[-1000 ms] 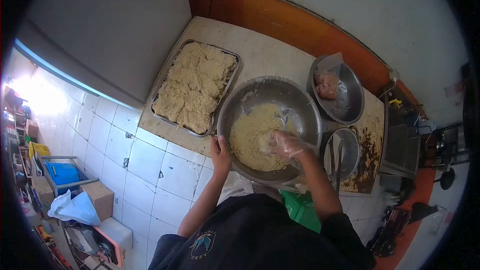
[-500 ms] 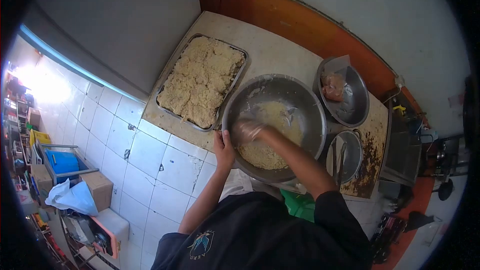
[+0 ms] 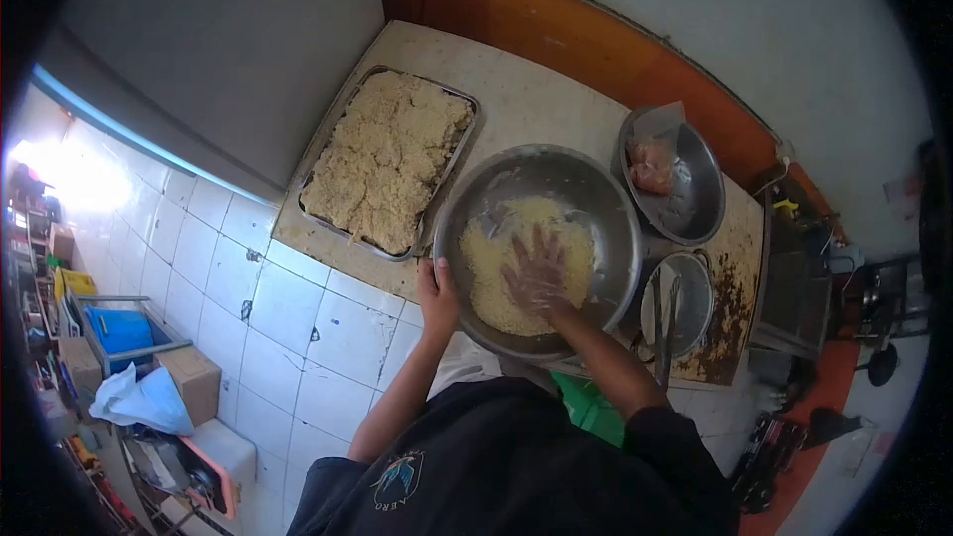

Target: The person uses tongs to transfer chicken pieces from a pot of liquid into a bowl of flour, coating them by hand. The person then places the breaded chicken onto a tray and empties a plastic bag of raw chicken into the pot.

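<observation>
A large metal bowl (image 3: 615, 208) holds pale yellow crumbs (image 3: 496, 293) across its bottom. My left hand (image 3: 437, 293) grips the bowl's rim at the near left side. Inside the bowl, my right hand (image 3: 537, 273) lies palm down on the crumbs with its fingers spread; it seems to wear a thin clear glove. To the left of the bowl stands a metal tray (image 3: 459, 161) heaped with crumb-coated pieces (image 3: 387, 159).
A smaller metal bowl (image 3: 705, 194) at the back right holds raw meat (image 3: 651, 167) and a clear plastic bag. Nearer me, another metal bowl (image 3: 700, 303) has tongs (image 3: 669, 323) in it. A wall runs behind the table (image 3: 516, 74).
My right hand has moved from the bowl's left side to its middle, and its fingers have spread out on the crumbs. My left hand stays on the rim.
</observation>
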The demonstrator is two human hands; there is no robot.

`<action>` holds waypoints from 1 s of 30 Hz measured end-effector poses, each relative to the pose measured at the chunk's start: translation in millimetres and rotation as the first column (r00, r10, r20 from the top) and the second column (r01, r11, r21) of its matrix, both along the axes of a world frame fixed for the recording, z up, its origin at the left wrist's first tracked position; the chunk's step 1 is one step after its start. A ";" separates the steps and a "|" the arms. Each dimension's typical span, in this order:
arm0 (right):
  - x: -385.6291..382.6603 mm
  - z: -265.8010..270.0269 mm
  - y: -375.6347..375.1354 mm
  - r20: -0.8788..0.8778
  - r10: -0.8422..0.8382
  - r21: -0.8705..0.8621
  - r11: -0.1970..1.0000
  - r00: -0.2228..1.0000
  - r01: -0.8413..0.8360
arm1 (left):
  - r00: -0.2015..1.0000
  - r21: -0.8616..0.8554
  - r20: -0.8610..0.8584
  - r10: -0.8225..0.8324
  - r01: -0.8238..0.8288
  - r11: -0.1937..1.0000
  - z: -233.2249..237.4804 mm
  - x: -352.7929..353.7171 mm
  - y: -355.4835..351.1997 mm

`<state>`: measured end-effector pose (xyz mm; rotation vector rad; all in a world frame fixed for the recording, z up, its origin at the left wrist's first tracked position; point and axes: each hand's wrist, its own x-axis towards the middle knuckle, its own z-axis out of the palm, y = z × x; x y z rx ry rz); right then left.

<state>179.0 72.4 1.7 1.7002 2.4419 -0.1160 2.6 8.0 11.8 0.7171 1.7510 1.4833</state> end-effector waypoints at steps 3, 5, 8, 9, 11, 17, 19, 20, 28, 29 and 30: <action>-6.4 4.6 25.3 -0.338 -0.148 -0.198 0.977 0.930 0.083 | 0.997 -0.045 0.072 -0.040 0.044 0.998 -6.5 -1.6 0.6; -11.5 5.7 34.0 -0.424 -0.153 -0.066 0.988 0.893 0.138 | 0.999 -0.022 0.039 -0.034 0.035 0.999 -11.5 -2.5 4.7; -8.4 -18.6 12.0 -0.335 -0.081 0.075 0.991 0.939 0.113 | 1.000 0.030 -0.018 0.017 -0.017 0.999 -16.2 5.6 2.4; -10.2 -20.5 6.1 -0.161 -0.018 0.091 0.995 0.987 0.033 | 0.998 0.079 -0.049 0.051 -0.047 0.996 -14.4 5.6 5.5; -3.7 -24.0 15.0 -0.269 0.009 0.161 0.986 0.963 0.036 | 0.999 0.043 -0.036 0.034 -0.033 0.999 -12.7 2.0 3.7; 134.3 -51.5 32.1 -0.188 -0.081 0.061 0.994 0.979 0.094 | 0.998 0.084 -0.038 0.054 -0.051 0.995 -14.7 3.1 2.2; 169.6 -183.1 35.0 -0.250 0.110 -0.254 0.951 0.962 -0.174 | 0.999 0.078 -0.006 0.041 -0.041 0.996 -18.8 4.0 1.5; 173.8 -139.6 30.5 -0.246 0.107 -0.254 0.952 0.963 -0.170 | 0.999 0.042 -0.019 0.026 -0.026 0.999 -19.9 2.5 2.1; 24.2 55.3 39.2 -0.580 -0.318 -0.166 0.948 0.750 0.273 | 0.998 0.057 -0.053 0.018 -0.014 0.998 -8.6 3.3 1.9; 9.7 45.8 39.4 -0.584 -0.317 -0.166 0.948 0.748 0.272 | 0.999 0.053 -0.039 0.012 -0.010 0.999 -8.8 3.1 1.7; -4.8 27.2 40.6 -0.655 -0.219 0.033 0.948 0.723 0.317 | 1.000 0.047 -0.027 0.008 -0.007 0.999 -9.7 2.8 0.8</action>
